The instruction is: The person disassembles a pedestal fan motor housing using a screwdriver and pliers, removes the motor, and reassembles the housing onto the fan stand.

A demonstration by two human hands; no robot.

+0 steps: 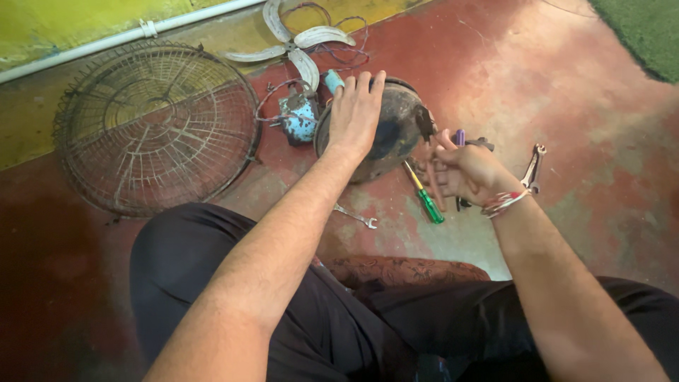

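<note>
Person seated on the red floor (537, 78), knees in dark trousers, both bare arms stretched forward. Left hand (356, 113) lies palm down on top of the round, grimy fan motor housing (399, 127), fingers spread and draped over its upper rim; it steadies the housing rather than pinching it. The housing stands on the floor straight ahead of the knees, near the middle of the view. Right hand (463, 170) is curled shut around the red-orange handles of a pair of pliers (428, 134), whose dark nose points up against the right edge of the housing; a thread band circles that wrist. Just below the housing lies a screwdriver with a green handle (428, 201), shaft toward the motor. A small open-ended spanner (357, 217) lies on the floor between the two forearms. A second, larger spanner (532, 168) lies beyond the right wrist. Left of the housing: a blue motor part (297, 117) with loose wires, touching or nearly touching it. Behind that, a bare fan blade set (297, 46). Far left, a rusty wire fan guard (155, 127) lies flat, near the yellow wall (71, 25) and a white pipe (127, 35).
</note>
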